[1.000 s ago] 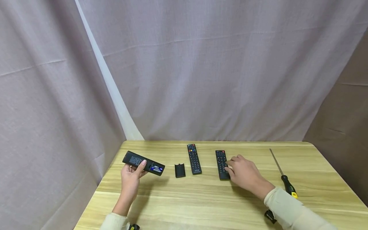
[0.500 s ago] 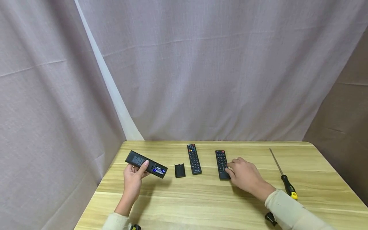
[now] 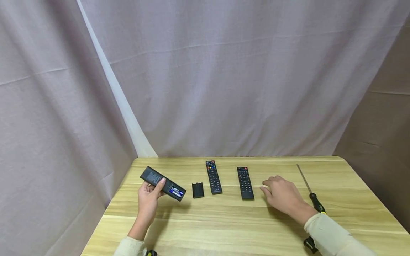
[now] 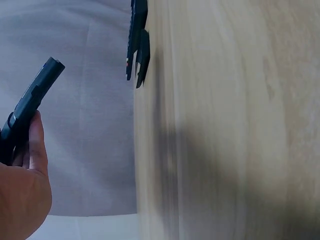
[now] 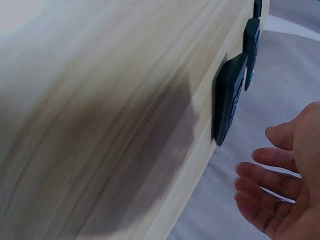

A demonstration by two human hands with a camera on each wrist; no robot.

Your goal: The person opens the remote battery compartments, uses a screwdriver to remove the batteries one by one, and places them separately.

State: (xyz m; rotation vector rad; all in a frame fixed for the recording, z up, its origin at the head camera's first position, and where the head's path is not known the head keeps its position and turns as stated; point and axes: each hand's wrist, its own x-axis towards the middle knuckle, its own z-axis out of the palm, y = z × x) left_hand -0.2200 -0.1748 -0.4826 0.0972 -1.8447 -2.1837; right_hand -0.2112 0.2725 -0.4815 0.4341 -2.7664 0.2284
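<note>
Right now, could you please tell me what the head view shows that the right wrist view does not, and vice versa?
Only the head view: the left grip, holding an upturned black plastic remote with blue batteries; a metal screwdriver with a black-and-yellow handle.

Only the right wrist view: the palm side of the right grip.

Both: that grip, a long black remote with one red button, another with several coloured buttons, the pale wooden table and grey fabric curtain.

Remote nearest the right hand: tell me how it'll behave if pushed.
The remote would probably slide, not roll, as it lies flat on the table. Its straight slab shape suggests stiffness. Its button rows may offer grip.
</note>
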